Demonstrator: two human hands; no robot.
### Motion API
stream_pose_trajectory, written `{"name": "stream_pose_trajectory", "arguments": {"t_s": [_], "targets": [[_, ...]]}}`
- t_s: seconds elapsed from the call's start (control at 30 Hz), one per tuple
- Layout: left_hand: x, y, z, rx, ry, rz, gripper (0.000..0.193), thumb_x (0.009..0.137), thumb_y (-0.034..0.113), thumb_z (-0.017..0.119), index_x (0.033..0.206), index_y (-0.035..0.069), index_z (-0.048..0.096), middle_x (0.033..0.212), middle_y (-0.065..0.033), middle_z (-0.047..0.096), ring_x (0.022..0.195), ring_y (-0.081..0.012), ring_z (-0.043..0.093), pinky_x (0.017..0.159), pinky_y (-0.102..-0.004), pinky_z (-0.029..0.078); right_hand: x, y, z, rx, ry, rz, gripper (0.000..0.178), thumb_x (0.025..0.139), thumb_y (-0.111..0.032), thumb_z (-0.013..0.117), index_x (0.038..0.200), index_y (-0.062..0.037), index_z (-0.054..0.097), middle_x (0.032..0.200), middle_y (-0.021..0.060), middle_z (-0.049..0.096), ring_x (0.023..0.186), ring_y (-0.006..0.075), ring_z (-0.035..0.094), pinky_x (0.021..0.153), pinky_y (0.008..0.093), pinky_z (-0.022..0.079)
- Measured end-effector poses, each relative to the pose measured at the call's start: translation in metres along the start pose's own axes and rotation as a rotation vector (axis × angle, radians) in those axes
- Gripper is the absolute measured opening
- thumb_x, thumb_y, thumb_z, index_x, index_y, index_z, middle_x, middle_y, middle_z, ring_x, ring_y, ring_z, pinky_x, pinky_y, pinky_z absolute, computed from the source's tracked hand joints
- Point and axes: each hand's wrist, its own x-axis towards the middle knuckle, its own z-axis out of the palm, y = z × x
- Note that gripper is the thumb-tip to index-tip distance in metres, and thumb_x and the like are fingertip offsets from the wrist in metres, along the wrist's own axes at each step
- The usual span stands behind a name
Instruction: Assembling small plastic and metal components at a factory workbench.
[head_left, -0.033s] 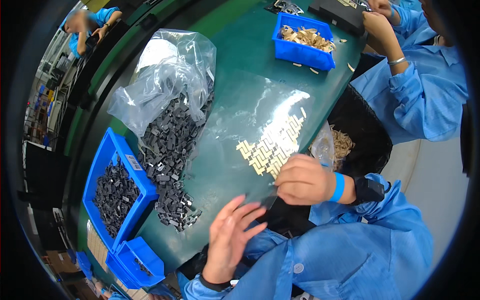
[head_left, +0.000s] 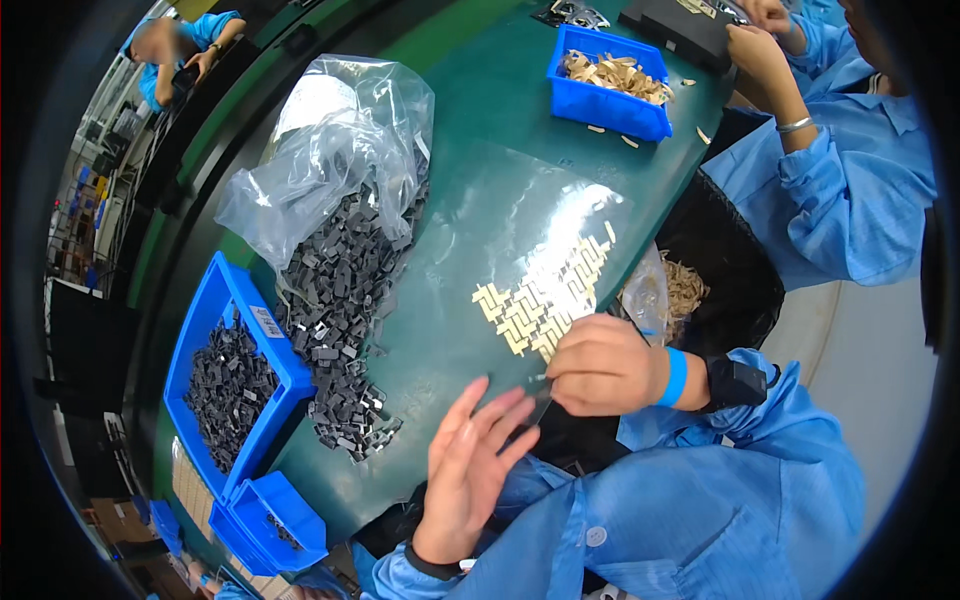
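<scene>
My left hand (head_left: 470, 470) is open, palm turned up, its fingers spread at the near edge of the table with nothing in them. To its right, my right hand (head_left: 605, 365) is closed, fingertips pressed together by the near corner of a clear plastic sheet (head_left: 450, 240). A tiny pale bit shows at those fingertips, too small to name. Rows of cream, angular sticker pieces (head_left: 520, 325) lie on the sheet just beyond my right hand. A heap of small black plastic parts (head_left: 340, 300) spills from a clear bag (head_left: 330, 150) left of the sheet.
A blue bin (head_left: 185, 350) of black parts stands at the left, with a smaller blue bin (head_left: 300, 520) nearer me. Another blue bin (head_left: 600, 110) holds curled tan strips. A black-lined bin (head_left: 745, 250) sits off the table's right edge. Co-workers sit at the far right.
My left hand has shifted slightly to the right, closer to my right hand. My right hand has turned a little, its fingertips slightly lower; the other things look the same.
</scene>
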Motion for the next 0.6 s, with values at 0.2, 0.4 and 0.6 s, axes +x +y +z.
{"name": "stream_pose_trajectory", "arguments": {"t_s": [0.2, 0.4, 0.6], "targets": [[0.028, -0.005, 0.016, -0.188, 0.161, 0.039, 0.047, 0.089, 0.008, 0.047, 0.131, 0.002, 0.029, 0.123, -0.0214, 0.043, 0.116, -0.0304, 0.044, 0.095, -0.0427, 0.038, 0.003, -0.008, 0.003, 0.235, -0.089, 0.037, 0.017, 0.067, -0.008, 0.066, 0.080, -0.0027, 0.056, 0.085, 0.0071, 0.058, 0.075, 0.0234, 0.056, 0.063, 0.0344, 0.044], [0.031, -0.011, 0.022, -0.288, 0.158, 0.080, 0.042, 0.087, 0.000, 0.044, 0.127, 0.002, 0.033, 0.108, -0.0155, 0.052, 0.101, -0.0251, 0.054, 0.088, -0.0377, 0.046, 0.015, 0.000, 0.003, 0.135, -0.066, 0.322, 0.023, 0.068, -0.013, 0.067, 0.086, -0.0036, 0.057, 0.085, 0.0072, 0.056, 0.079, 0.0247, 0.055, 0.069, 0.0343, 0.043], [0.043, -0.022, 0.023, -0.267, 0.120, 0.172, 0.040, 0.088, 0.000, 0.045, 0.126, 0.002, 0.033, 0.104, -0.0148, 0.054, 0.100, -0.0254, 0.055, 0.089, -0.0392, 0.044, 0.017, 0.003, 0.000, 0.162, -0.079, 0.482, 0.018, 0.069, -0.012, 0.066, 0.081, -0.0025, 0.056, 0.083, 0.0095, 0.058, 0.077, 0.0262, 0.056, 0.068, 0.0344, 0.043]]}}
